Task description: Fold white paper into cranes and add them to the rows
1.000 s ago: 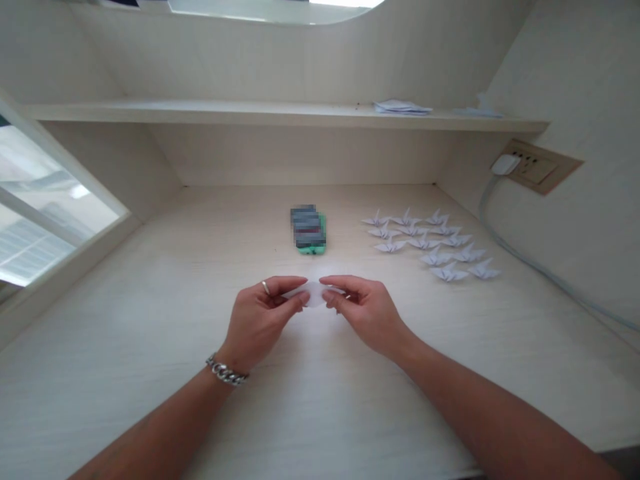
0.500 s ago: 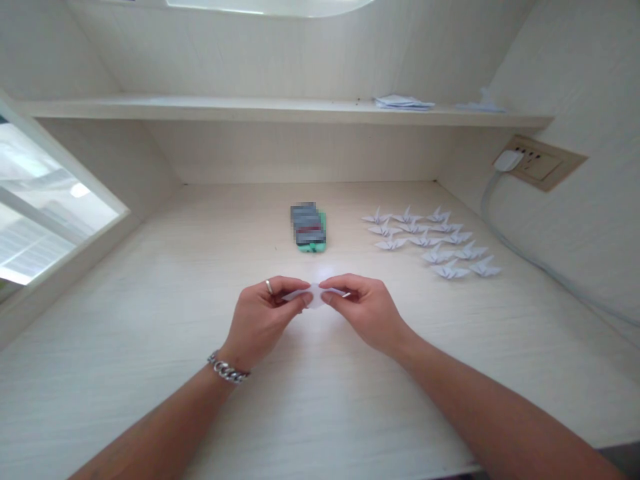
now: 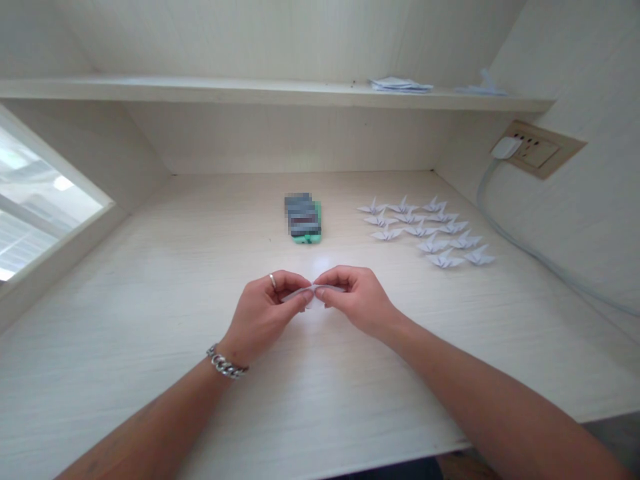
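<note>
A small piece of folded white paper (image 3: 315, 301) is held between both hands above the pale desk (image 3: 310, 393). My left hand (image 3: 270, 303), with a ring and a chain bracelet, pinches its left part between thumb and fingers. From the other side, my right hand (image 3: 356, 299) pinches the right part, and the two thumb tips almost meet in the middle. My fingers hide much of the paper, so its exact fold cannot be made out. Several white paper cranes (image 3: 423, 230) stand in uneven rows at the right of the desk.
A phone in a green case (image 3: 305, 220), its screen blurred, lies beyond my hands. Folded paper sheets (image 3: 400, 85) rest on the shelf (image 3: 225, 92). A white plug (image 3: 506, 148) sits in the wall socket, its grey cable (image 3: 540, 257) trailing down the right side.
Both thumbs have shifted closer together over the paper, whose side parts now look thinner and more edge-on. The view has tilted slightly downward; the cranes and phone have stayed in place.
</note>
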`<state>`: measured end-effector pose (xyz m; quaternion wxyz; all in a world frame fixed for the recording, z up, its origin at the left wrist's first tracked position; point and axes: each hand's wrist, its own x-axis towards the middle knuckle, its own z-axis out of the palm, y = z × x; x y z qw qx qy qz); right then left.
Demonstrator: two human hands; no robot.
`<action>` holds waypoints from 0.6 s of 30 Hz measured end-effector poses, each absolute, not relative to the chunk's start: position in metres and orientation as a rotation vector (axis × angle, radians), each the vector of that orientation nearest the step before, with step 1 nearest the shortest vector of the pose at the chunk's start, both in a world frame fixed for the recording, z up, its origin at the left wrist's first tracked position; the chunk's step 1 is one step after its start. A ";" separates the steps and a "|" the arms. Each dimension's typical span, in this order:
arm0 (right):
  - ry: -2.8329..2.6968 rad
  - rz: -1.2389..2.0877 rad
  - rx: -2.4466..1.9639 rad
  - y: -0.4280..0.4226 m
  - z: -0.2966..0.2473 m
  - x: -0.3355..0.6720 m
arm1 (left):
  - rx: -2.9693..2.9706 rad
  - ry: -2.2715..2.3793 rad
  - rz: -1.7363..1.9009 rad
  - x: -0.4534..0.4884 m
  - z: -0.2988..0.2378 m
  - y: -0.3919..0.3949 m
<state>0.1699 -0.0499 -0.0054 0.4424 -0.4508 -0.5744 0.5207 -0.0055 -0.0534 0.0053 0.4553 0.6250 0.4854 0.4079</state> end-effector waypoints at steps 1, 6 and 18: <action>-1.416 1.297 -1.119 -0.050 -0.005 0.170 | 1.539 1.199 1.006 -0.006 0.005 -0.053; -1.336 1.361 -1.120 -0.049 -0.005 0.167 | 1.537 1.194 1.004 -0.006 0.005 -0.053; -1.158 1.512 -1.095 -0.049 0.000 0.167 | 1.496 1.207 1.002 -0.004 0.010 -0.054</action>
